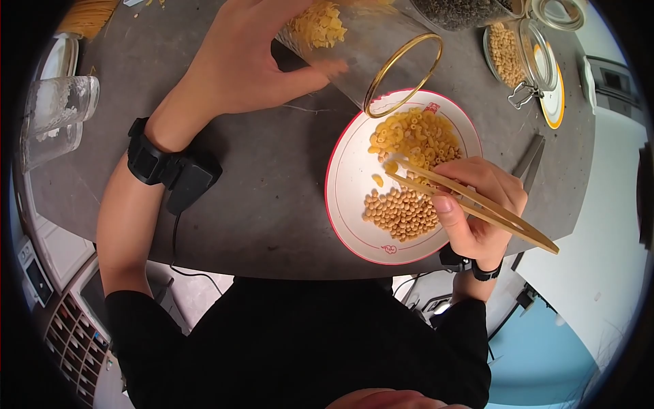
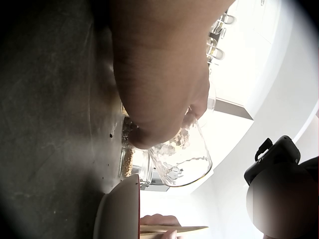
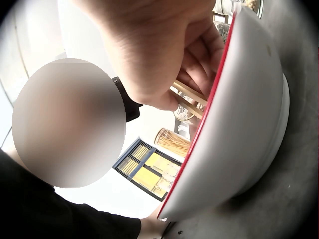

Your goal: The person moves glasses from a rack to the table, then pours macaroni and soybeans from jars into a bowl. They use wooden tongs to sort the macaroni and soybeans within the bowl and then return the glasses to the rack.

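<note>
My left hand [image 1: 238, 65] grips a clear glass jar [image 1: 371, 58] with a gold rim, tilted so its mouth leans over the white red-rimmed bowl [image 1: 347, 163]. Yellow pasta pieces [image 1: 320, 27] lie deep in the jar, away from its mouth. In the left wrist view the same glass jar [image 2: 192, 167] shows beyond that hand. Bamboo tongs [image 1: 487, 204] are held between thumb and fingers of my right hand [image 1: 487, 194]. Their tips are at a macaroni piece [image 1: 390, 165] inside the bowl. Macaroni [image 1: 422, 133] fills the bowl's far side; soybeans [image 1: 402, 215] lie in a heap nearer me.
An open clip-top jar of soybeans [image 1: 507, 58] stands at the back right, beside a container of dark bits [image 1: 460, 10]. A metal utensil [image 1: 531, 163] lies right of the bowl. Glasses [image 1: 61, 112] are at the far left. The table's front edge [image 1: 286, 273] curves before me.
</note>
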`<state>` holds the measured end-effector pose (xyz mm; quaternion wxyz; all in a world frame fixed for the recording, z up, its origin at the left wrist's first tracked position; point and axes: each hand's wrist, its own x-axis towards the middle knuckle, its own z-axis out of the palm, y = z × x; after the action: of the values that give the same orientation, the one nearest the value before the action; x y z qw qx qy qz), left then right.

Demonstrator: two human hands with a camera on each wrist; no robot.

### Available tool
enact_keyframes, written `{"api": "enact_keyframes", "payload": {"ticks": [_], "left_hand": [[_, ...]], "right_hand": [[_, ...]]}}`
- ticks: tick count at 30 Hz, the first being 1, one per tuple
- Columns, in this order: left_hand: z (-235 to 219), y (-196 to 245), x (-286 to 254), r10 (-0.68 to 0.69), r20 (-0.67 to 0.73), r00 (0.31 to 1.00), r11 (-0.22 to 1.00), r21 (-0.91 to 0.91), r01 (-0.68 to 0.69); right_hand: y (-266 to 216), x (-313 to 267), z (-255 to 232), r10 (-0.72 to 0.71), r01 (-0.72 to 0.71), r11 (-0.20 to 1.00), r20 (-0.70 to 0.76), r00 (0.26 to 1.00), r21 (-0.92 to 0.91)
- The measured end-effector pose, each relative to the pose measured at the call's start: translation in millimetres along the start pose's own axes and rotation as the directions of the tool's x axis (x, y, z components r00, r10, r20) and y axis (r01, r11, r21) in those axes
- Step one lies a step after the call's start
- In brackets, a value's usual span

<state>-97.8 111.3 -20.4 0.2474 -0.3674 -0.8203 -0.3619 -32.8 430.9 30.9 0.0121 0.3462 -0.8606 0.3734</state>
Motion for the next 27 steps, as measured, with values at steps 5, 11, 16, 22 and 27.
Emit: {"api": "enact_keyframes", "payload": {"ticks": [5, 11, 16, 22, 27], "left_hand": [[1, -1, 0, 0.005, -0.005, 1.0, 0.999, -0.032, -0.005], [1, 3, 3, -0.011, -0.017, 1.0, 1.0, -0.016, 0.011], [1, 3, 3, -0.003, -0.004, 1.0, 1.0, -0.023, 0.003], [3, 4, 2, 0.0, -0.041, 0.999, 0.999, -0.041, -0.002], [4, 4, 0, -0.01, -0.051, 0.999, 0.999, -0.05, 0.007]], "right_hand": [[0, 1, 0, -0.029, 0.029, 0.999, -0.003, 1.0, -0.017], [-5, 2, 1, 0.014, -0.014, 0.999, 0.002, 1.0, -0.035], [-13, 5, 3, 0.041, -0.04, 0.996, 0.007, 0.999, -0.077], [-14, 3, 8, 0.002, -0.002, 0.997, 0.007, 1.0, -0.083], [-13, 2, 4, -0.077, 0.087, 0.985, 0.072, 0.994, -0.147]]}}
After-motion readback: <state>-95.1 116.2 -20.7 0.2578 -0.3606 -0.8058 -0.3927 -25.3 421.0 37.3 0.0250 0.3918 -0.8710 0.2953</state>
